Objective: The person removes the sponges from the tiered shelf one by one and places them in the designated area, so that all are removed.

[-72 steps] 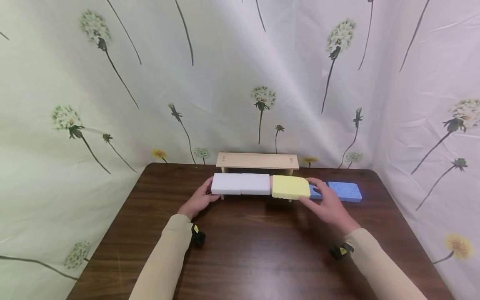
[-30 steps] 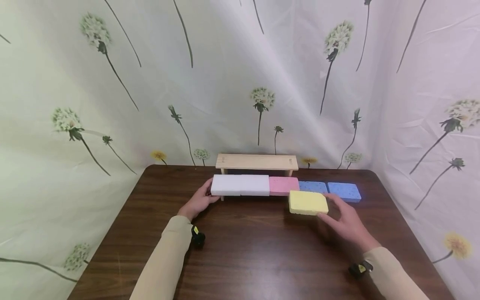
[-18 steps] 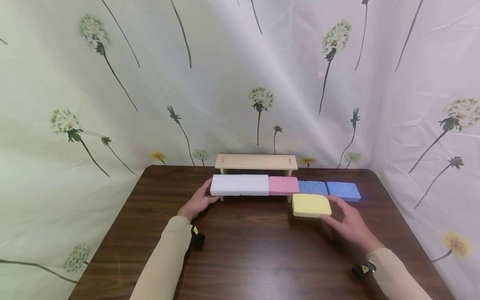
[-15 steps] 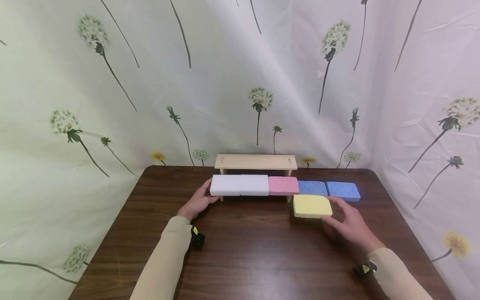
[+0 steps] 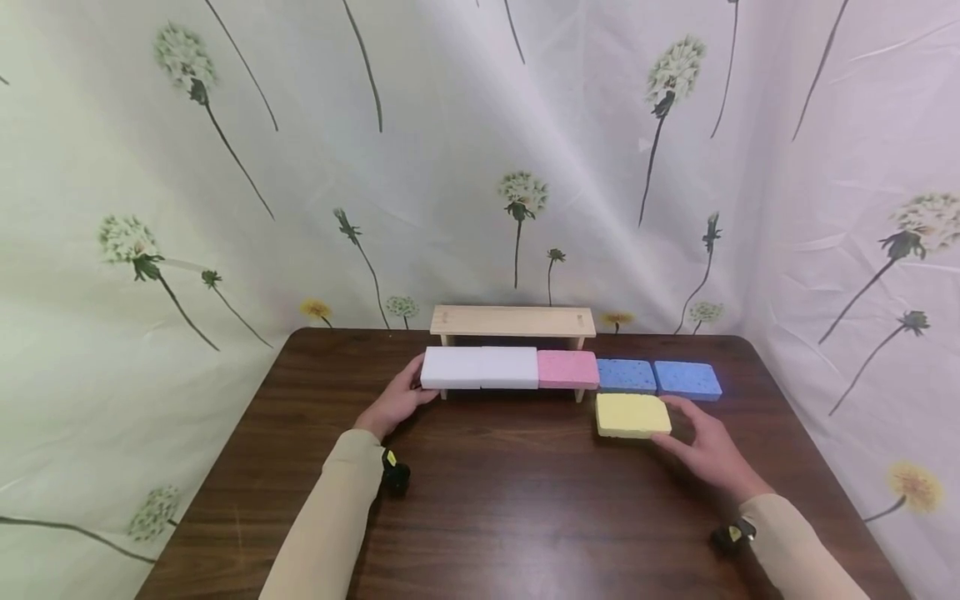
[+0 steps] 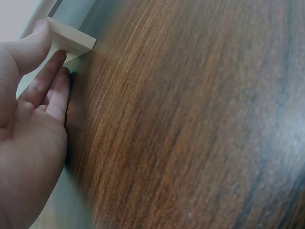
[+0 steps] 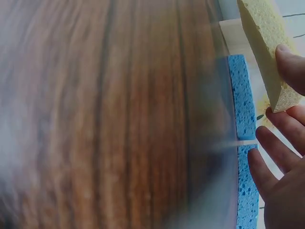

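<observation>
My right hand [image 5: 708, 450] pinches a yellow sponge [image 5: 633, 416] by its right end, thumb on the near side. In the right wrist view the sponge [image 7: 264, 52] is tilted above the table. My left hand [image 5: 396, 402] holds the left end of a wooden two-step stand [image 5: 513, 320], with the thumb in front. The left wrist view shows that thumb and the fingertips against a wooden leg [image 6: 71, 36]. Two white foam blocks [image 5: 480, 368] and a pink sponge [image 5: 567, 369] form a row on the stand's lower step.
Two blue sponges [image 5: 626, 375] lie side by side to the right of the pink one. The brown wooden table [image 5: 480, 500] stretches from the stand toward me. Behind its far edge hangs a white curtain [image 5: 420, 167] printed with dandelions, which also encloses the sides.
The yellow sponge has moved right and toward me in my right hand, uncovering the pink sponge and the left blue sponge. My left hand has stayed at the stand.
</observation>
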Demonstrator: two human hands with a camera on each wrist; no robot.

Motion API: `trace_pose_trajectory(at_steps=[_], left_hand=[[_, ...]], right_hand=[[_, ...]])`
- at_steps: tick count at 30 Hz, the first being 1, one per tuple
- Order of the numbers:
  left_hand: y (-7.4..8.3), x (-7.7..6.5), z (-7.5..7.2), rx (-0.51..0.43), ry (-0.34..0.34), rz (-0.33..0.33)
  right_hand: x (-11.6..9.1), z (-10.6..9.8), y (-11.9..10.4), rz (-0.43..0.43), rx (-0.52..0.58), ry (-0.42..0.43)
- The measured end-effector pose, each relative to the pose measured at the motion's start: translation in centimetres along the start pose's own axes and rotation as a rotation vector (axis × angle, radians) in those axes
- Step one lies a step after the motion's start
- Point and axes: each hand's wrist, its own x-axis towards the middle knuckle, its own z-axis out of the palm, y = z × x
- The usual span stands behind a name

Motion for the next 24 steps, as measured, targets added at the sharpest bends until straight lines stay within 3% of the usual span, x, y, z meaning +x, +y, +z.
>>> trace_pose_trajectory(at_steps=[17,24], left_hand=[[0.0,-0.2,0.2,-0.040,-0.005,0.004],[0.1,-0.1,0.1,-0.013,0.003,-0.012]], right_hand=[[0.8,0.3,1.8,0.008,-0.049,-0.017],[1.4,0.0,2.3,0.004,-0.069,-0.046]])
